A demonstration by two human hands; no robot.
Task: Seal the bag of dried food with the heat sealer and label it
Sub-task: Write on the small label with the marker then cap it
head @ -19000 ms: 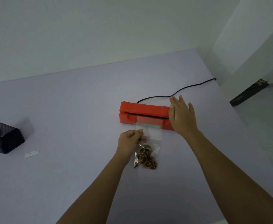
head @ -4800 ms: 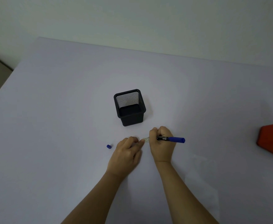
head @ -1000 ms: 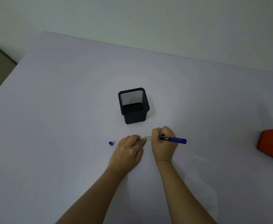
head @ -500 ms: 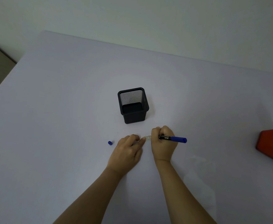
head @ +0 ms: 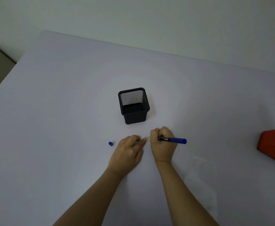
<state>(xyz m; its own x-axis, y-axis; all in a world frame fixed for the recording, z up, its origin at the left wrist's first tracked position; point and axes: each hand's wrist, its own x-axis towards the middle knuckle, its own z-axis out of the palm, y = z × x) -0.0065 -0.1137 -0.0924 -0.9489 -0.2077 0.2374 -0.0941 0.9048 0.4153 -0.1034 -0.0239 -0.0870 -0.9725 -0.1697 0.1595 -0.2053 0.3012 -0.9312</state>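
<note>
While right hand (head: 163,144) grips blue pen (head: 172,139) in closed fist, tip on small label (head: 147,138) at frame centre, left hand (head: 127,152) fingertips pin label flat, holding nothing. Keep strokes short, pressure light, label anchored. Bag not visible; heat sealer (head: 274,144) right edge.

A pale lilac table (head: 68,95) meets a plain off-white wall (head: 133,18); dim, even light throughout.

Black mesh holder (head: 134,106); matt smooth table (head: 68,95).
</note>
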